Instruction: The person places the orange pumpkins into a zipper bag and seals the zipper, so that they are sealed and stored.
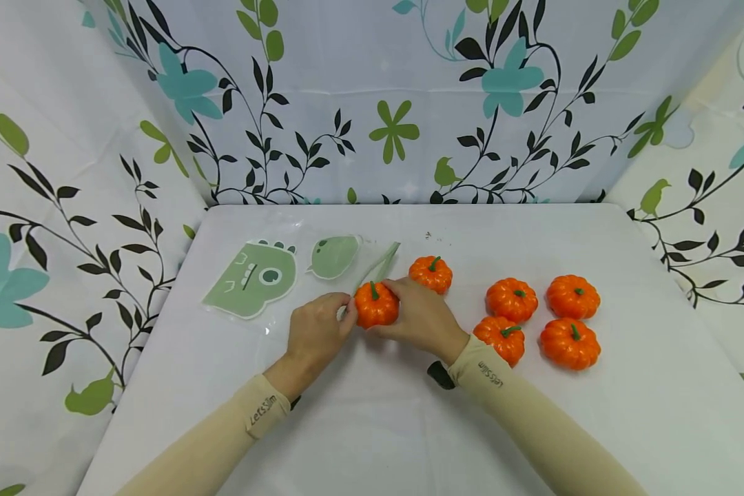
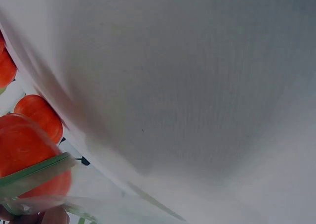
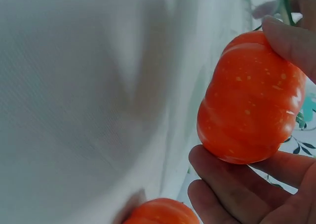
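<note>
In the head view, my right hand (image 1: 424, 313) grips a small orange pumpkin (image 1: 377, 304) with a green stem. The right wrist view shows the thumb on one side of that pumpkin (image 3: 252, 100) and fingers on the other. My left hand (image 1: 319, 327) is at the mouth of a clear zip bag (image 1: 248, 279) printed with a green one-eyed monster, pinching its edge. In the left wrist view the bag's green zip strip (image 2: 37, 174) crosses in front of the pumpkin, above the fingertips (image 2: 54, 216). The pumpkin is at the bag's mouth; how far inside cannot be told.
Another pumpkin (image 1: 430, 274) sits just behind my right hand. Several more, including a front right pumpkin (image 1: 570, 344), stand on the white table (image 1: 372, 427) to the right. One pumpkin (image 1: 499, 337) is partly behind the right sleeve. Patterned cloth (image 1: 347, 89) hangs behind the table.
</note>
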The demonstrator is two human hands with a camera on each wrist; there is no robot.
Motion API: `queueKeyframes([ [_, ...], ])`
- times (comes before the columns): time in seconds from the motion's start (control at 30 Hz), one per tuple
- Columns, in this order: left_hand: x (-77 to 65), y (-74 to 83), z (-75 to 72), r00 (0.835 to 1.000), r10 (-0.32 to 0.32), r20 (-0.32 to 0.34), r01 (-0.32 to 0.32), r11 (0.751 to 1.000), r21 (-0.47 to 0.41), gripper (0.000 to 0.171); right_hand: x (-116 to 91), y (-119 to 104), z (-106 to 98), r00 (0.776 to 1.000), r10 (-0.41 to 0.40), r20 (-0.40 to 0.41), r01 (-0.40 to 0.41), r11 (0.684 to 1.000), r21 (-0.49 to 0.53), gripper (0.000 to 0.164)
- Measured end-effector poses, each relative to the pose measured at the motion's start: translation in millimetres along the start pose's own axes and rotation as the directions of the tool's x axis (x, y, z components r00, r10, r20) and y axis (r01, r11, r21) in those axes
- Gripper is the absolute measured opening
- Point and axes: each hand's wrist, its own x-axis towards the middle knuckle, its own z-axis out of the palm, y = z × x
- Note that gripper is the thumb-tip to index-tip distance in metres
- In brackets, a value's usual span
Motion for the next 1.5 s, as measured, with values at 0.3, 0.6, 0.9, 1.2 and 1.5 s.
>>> queueKeyframes([
  [0.3,0.3,6.1,4.5,0.999,0.035,-0.027,-0.036,0.998,-0.045,0.005,5.5,-2.7,17.2,0.997,-0.070,0.018,0.072,0.983,-0.172,0.076],
  [0.6,1.2,9.1,5.9,0.988,0.129,-0.084,-0.132,0.991,-0.034,0.002,14.7,-6.1,25.0,0.996,-0.084,-0.012,0.080,0.979,-0.185,0.065],
  [0.9,-3.5,8.2,5.1,0.986,0.153,-0.069,-0.155,0.987,-0.032,0.006,19.0,-0.8,26.7,0.997,0.083,-0.002,-0.083,0.996,0.027,0.078],
  [1.2,-5.0,7.6,5.5,0.978,0.195,-0.072,-0.194,0.981,0.018,0.013,19.0,2.6,24.9,0.984,0.177,-0.010,-0.167,0.942,0.290,0.086],
  [1.5,-1.0,5.9,4.7,0.979,0.194,-0.056,-0.192,0.981,0.028,0.013,12.4,0.8,27.2,0.970,0.203,0.134,-0.242,0.752,0.614,0.091],
])
